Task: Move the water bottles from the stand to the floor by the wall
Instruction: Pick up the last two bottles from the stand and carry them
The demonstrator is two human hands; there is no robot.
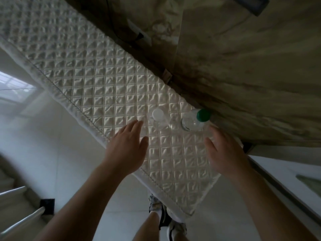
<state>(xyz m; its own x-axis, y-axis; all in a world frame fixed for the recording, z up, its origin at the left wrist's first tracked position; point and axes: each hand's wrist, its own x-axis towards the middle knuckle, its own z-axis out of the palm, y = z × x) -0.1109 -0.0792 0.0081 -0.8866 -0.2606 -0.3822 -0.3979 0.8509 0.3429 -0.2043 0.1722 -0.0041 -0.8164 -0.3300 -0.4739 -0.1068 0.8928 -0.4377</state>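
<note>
Nearest, the left hand (128, 146) and right hand (224, 150) are hovering over the quilted stand (104, 84), fingers spread and gripping nothing. This looks like the first pickup. The white-capped bottle (159, 119) and green-capped bottle (194, 121) are standing upright just ahead, both clear. The green-capped one is seemingly holding water. Each hand is needing to wrap round a bottle.
</note>
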